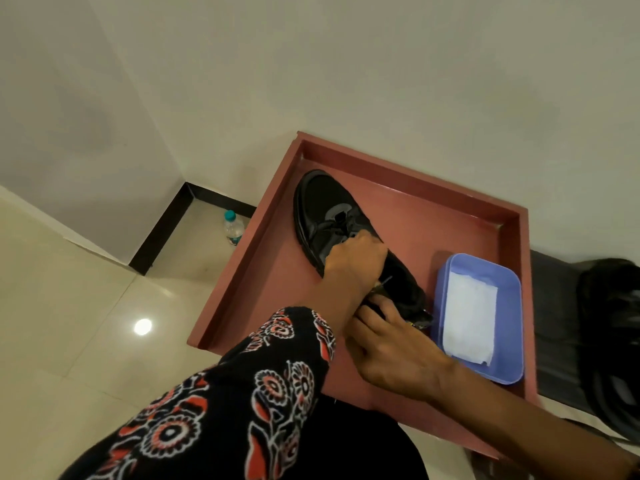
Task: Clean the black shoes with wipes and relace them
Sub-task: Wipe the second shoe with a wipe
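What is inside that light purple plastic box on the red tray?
Inside the light purple plastic box lies a folded white wipe, flat against the bottom. Whether more wipes sit beneath it cannot be seen, because the top one covers them.

Two shoes — one tray, one tub, one bottle

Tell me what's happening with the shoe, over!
Left hand curled over black shoe at the laces. Right hand pinching at its heel end. Shoe on red tray, wipes tub beside it. Nothing blocking.
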